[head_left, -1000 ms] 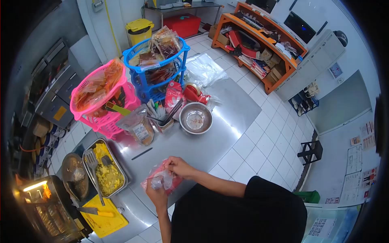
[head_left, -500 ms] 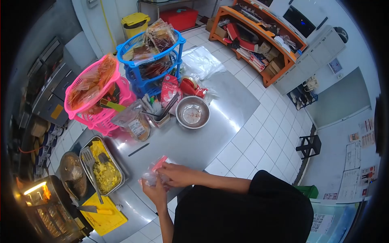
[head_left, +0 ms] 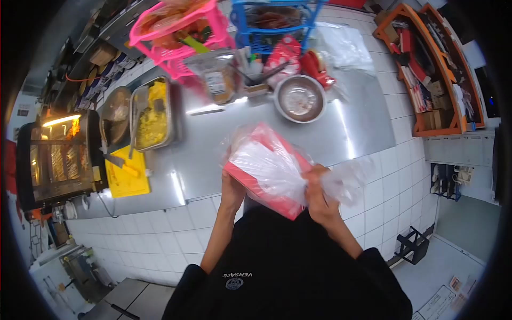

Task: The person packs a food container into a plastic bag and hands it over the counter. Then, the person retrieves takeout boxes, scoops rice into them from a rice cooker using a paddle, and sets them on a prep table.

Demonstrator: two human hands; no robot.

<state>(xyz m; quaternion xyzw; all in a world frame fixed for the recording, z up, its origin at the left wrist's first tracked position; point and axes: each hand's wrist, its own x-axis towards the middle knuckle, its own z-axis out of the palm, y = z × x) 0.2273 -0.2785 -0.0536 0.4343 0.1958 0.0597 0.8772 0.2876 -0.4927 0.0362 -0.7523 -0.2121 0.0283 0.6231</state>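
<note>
A clear plastic bag (head_left: 271,160) with a pinkish-red and white box or packet inside is held up in front of my chest, over the near edge of the steel table (head_left: 213,144). My left hand (head_left: 232,189) grips the bag's left side, its fingers partly hidden beneath. Closed around the gathered neck of the bag, my right hand (head_left: 320,196) lets the loose plastic end fan out to the right. Beyond the bag, a steel bowl (head_left: 300,99) stands on the table.
At the left are a yellow cutting board (head_left: 125,178) with a knife, a tray of yellow food (head_left: 152,114) and a lit glass-fronted oven (head_left: 61,160). Pink (head_left: 181,32) and blue baskets (head_left: 274,26) stand at the back. A black stool (head_left: 413,245) is on the floor at right.
My view has swung down and to the left. The plastic bag, small and bunched before, now shows larger and held lengthwise, with my right hand moved to its gathered neck.
</note>
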